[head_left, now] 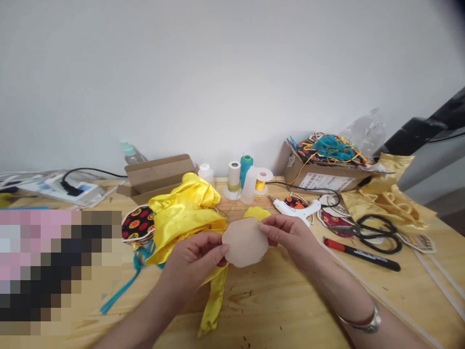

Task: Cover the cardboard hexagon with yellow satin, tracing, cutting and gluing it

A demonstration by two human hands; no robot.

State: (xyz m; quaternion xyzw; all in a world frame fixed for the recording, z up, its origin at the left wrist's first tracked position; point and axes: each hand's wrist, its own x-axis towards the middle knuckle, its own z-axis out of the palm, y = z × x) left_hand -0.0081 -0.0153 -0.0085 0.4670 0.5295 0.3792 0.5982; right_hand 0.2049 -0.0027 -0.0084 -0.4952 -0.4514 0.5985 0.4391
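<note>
Between my two hands is a pale, scallop-edged cardboard piece (245,242), held up above the table with its plain face toward me. My left hand (203,254) pinches its left edge between thumb and fingers. At its upper right edge, my right hand (283,232) grips it the same way. Shiny yellow satin fabric (189,208) lies heaped just behind my left hand, and a yellow strip (213,303) hangs toward the front. A black patterned fabric piece (137,224) with a teal tassel (121,291) lies left of the satin.
A white glue gun (298,209), black scissors (378,232) and a red-and-black marker (363,254) lie on the right. Thread spools (247,169) stand at the back. An open cardboard box (160,174) is behind the satin; a filled box (319,179) stands back right.
</note>
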